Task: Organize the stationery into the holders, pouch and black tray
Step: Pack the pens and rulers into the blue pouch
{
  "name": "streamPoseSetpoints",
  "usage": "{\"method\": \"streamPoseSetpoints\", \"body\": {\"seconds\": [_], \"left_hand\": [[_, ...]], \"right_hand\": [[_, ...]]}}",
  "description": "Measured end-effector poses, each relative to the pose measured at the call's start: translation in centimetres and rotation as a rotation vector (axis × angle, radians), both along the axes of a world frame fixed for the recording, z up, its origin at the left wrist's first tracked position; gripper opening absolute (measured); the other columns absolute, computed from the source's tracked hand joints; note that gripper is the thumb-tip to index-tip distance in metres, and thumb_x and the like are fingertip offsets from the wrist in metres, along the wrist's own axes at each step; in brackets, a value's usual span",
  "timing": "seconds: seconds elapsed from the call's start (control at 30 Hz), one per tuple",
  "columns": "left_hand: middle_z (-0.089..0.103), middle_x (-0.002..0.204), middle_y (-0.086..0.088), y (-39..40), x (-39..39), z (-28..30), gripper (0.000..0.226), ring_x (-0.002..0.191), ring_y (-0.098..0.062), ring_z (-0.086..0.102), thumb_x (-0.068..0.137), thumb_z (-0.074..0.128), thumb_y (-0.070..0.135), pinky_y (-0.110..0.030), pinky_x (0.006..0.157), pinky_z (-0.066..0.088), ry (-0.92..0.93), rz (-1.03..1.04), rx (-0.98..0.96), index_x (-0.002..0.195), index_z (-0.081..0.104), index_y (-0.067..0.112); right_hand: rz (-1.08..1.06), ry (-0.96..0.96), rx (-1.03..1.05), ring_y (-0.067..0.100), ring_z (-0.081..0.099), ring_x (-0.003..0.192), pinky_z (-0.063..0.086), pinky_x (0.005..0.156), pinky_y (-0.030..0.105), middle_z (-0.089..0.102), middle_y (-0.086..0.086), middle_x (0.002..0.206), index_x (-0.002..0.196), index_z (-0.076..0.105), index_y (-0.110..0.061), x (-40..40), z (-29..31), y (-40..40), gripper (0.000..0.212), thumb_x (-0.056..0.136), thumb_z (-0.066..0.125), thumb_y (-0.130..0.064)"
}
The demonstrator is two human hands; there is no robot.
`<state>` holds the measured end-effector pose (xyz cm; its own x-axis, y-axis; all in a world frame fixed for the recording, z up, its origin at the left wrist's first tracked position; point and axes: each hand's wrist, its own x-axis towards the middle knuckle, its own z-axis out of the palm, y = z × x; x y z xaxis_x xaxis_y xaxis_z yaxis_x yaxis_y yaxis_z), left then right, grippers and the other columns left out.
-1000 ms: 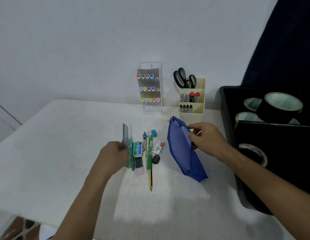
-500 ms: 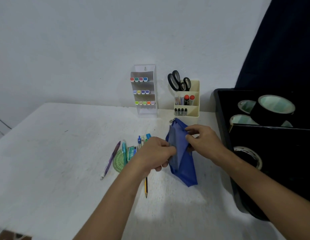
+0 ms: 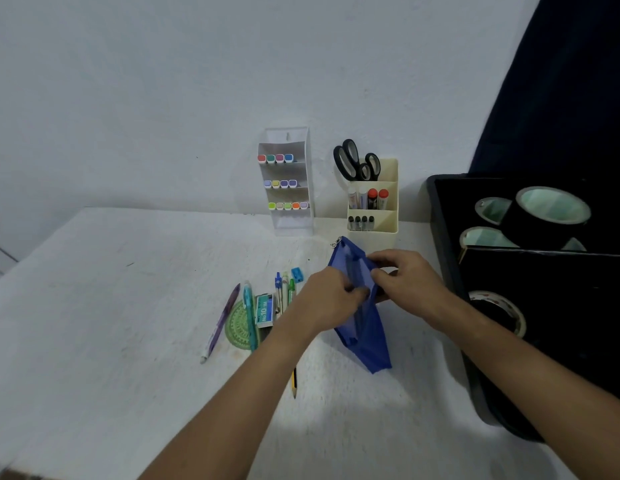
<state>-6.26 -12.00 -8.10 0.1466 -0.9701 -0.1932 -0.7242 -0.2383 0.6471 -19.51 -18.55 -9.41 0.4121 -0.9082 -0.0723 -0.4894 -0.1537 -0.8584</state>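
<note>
A: Nearest to us on the white table [image 3: 94,306], what do we see?

B: A yellow pencil [image 3: 294,382] pokes out from under our left forearm. Just beyond, our left hand [image 3: 326,299] pinches the near-left edge of the blue pouch [image 3: 365,327], fingers curled at its open mouth. Whether anything is between those fingers we cannot tell.

A: And our right hand [image 3: 409,282]?

B: It grips the pouch's far-right edge, fingers curled over the fabric, so the two hands hold the mouth apart. The pouch lies on the table between the loose stationery and the black tray [image 3: 440,216] on the right.

A: What lies left of the pouch?

B: A purple pen [image 3: 221,323], a green protractor [image 3: 238,325] with a teal pen [image 3: 249,313] across it, a staple box [image 3: 264,310], and further off a blue sharpener [image 3: 297,274].

A: Farther back?

B: Black tape rolls [image 3: 547,216] sit in the tray. Against the wall stand a cream holder [image 3: 388,174] with scissors [image 3: 353,161], and to its left a clear holder [image 3: 291,140] with rows of coloured markers.
</note>
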Motion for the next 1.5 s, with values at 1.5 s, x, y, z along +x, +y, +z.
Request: {"method": "streamPoseSetpoints", "body": {"seconds": [1.5], "left_hand": [[0.073,0.068,-0.011,1.1,5.0,5.2,0.018,0.063,-0.023,0.072,0.084,0.063,0.022,-0.034,0.068,0.061,0.013,0.252,0.031,0.085,0.072,0.006]], "right_hand": [[-0.028,0.112,0.085,0.018,0.062,0.084,0.056,0.055,0.024,0.056,0.0,0.112,0.135,0.048,-0.016,0.2,0.5,0.5,0.037,0.098,0.048,-0.022]]}}
